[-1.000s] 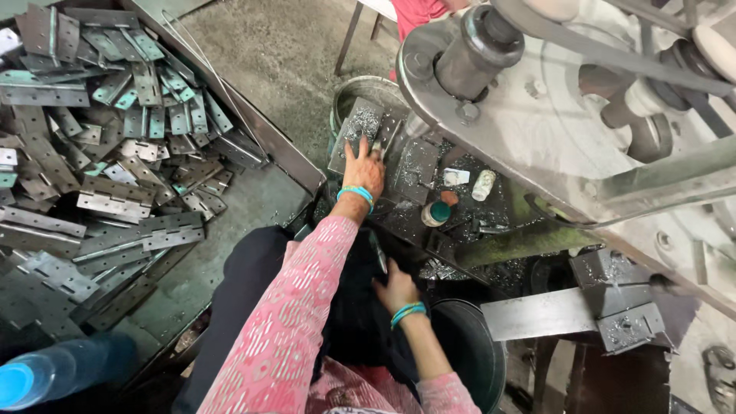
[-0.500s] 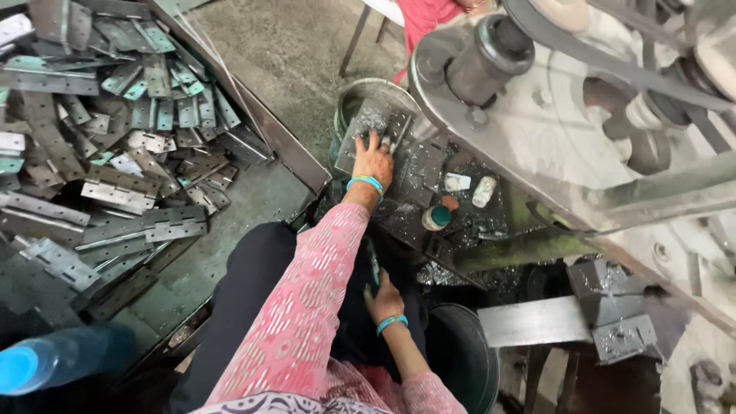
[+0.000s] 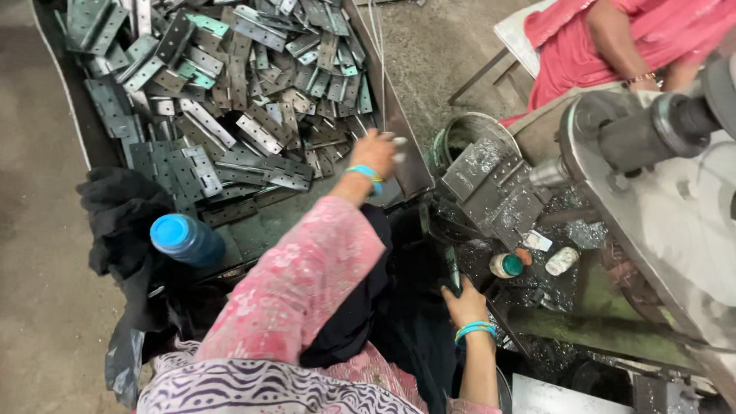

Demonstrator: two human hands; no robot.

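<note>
Left arm in its pink patterned sleeve is stretching far forward, left hand (image 3: 377, 152) blurred, fingers spreading loosely, teal bangle at the wrist. Right hand (image 3: 463, 302) is sitting low and close in, fingers curling, teal bangles circling its wrist.

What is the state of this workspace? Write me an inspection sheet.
Surface: gritty concrete floor.
Job's things: grey metal plates heaped in a tray; more plates by the machine.
Clutter: blue-capped bottle, black cloth, metal shavings.
Hands: left hand open over the tray's edge; right hand at a dark slim tool, grip unclear.
Cables: nothing seen.
Surroundings: another person in red.
</note>
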